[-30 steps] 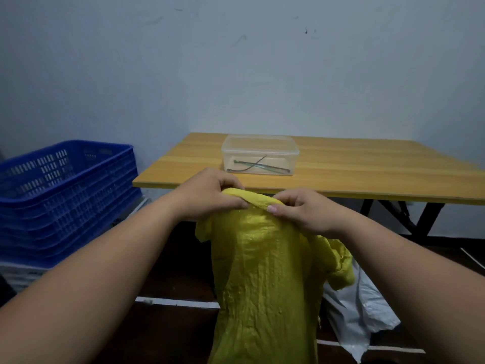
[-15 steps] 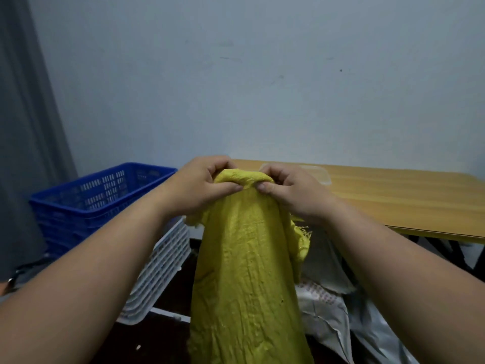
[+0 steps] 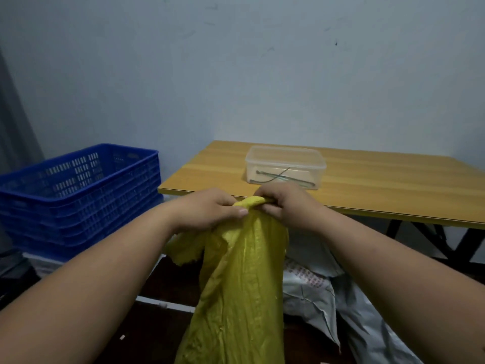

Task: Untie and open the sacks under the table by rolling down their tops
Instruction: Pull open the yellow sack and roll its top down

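Observation:
A crinkled yellow woven sack stands upright in front of me, its top edge folded over into a thick roll. My left hand grips that rolled edge on the left, thumb laid along the front of the fabric. My right hand grips the same roll on the right, fingers curled over it. A loose flap of the sack hangs below my left wrist. Behind and to the right, a white sack with red print lies crumpled on the floor, partly hidden by the yellow one.
A wooden table on black legs stands just beyond my hands, holding a clear plastic box with thin ties inside. Stacked blue crates sit at left on a white base. The floor is dark.
My hands stay on the sack's top roll, now closer together with the fabric bunched narrower. The camera has swung, bringing the table and clear box back into view.

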